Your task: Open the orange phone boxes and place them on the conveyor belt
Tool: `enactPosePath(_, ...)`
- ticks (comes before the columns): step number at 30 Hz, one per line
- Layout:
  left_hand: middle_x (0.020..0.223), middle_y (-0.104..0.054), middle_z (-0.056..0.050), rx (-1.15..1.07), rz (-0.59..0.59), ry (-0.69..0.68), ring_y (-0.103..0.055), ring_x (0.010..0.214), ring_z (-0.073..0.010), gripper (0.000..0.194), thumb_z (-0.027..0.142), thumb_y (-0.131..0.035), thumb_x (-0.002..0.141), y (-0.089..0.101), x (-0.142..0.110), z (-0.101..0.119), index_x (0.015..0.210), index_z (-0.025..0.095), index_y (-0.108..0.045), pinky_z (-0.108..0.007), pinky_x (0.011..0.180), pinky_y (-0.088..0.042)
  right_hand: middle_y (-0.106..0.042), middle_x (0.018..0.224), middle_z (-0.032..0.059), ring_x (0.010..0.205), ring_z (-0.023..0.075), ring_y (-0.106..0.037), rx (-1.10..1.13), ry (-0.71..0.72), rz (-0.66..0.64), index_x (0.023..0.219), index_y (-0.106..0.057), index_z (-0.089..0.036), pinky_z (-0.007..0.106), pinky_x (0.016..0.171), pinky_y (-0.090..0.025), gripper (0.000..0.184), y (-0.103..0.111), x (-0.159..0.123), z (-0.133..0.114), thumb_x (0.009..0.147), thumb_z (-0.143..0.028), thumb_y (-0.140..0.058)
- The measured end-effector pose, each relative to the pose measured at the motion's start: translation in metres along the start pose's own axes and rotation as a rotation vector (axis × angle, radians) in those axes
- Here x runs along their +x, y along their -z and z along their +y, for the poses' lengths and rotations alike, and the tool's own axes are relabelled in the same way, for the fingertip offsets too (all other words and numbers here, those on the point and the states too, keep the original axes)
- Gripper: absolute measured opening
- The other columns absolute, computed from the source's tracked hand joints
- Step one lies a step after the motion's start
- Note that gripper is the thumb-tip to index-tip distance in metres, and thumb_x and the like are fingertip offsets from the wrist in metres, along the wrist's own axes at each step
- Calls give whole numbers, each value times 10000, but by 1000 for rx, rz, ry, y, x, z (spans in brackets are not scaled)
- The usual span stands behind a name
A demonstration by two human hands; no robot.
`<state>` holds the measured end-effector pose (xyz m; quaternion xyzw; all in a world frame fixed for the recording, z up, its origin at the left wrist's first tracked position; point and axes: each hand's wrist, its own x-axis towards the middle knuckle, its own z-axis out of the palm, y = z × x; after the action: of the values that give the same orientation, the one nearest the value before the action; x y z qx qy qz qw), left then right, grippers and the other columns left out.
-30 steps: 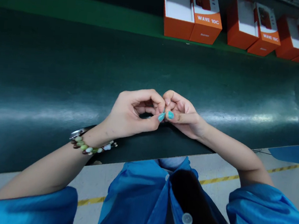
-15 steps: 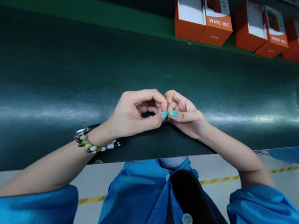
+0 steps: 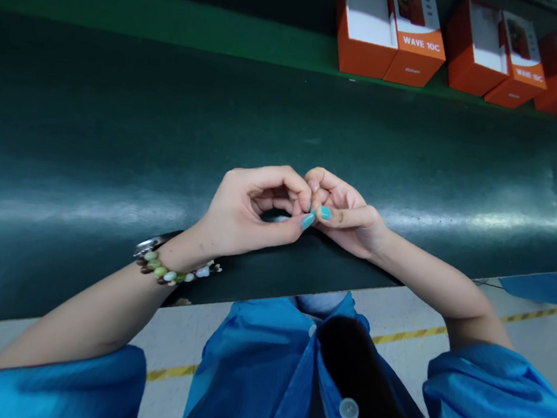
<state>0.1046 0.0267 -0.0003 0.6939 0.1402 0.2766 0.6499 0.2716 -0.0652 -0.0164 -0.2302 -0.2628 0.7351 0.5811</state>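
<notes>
My left hand (image 3: 251,209) and my right hand (image 3: 343,213) meet fingertip to fingertip at the near edge of a dark green conveyor belt (image 3: 116,130). Both hands are curled, with the turquoise-painted thumbnails touching each other. Whatever the fingers pinch is too small or hidden to make out. A beaded bracelet (image 3: 171,272) and a watch sit on my left wrist. Blue sleeves cover both upper arms.
Several orange boxes (image 3: 392,31) marked WAVE 10C stand in a row on the far side of the belt, with more orange boxes (image 3: 502,57) to the right. Below the belt lies a grey floor with a yellow line (image 3: 410,333).
The orange boxes have shifted to the right along the far side of the belt. My hands stay together with only slight finger movement.
</notes>
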Motion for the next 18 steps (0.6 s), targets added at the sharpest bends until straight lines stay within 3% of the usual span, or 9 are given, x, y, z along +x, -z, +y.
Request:
enactPosePath(8, 754, -625, 13, 57, 7, -75, -609, 654, -96, 158, 99, -744, 714, -2, -2, -2, 789, 203, -651, -169, 644, -565, -644, 785, -2, 732, 99, -587, -89, -14, 4, 1008, -583, -152, 170, 728, -475, 376, 1, 1, 1, 783, -220, -876)
enactPosePath(18, 751, -647, -5, 83, 29, -51, -635, 671, -116, 97, 194, -743, 778, -3, -1, -1, 769, 187, -647, -207, 661, -590, -617, 774, -8, 684, 86, -532, -19, -11, -22, 1025, -596, -139, 159, 676, -444, 361, 3, 1, 0, 788, -193, -863)
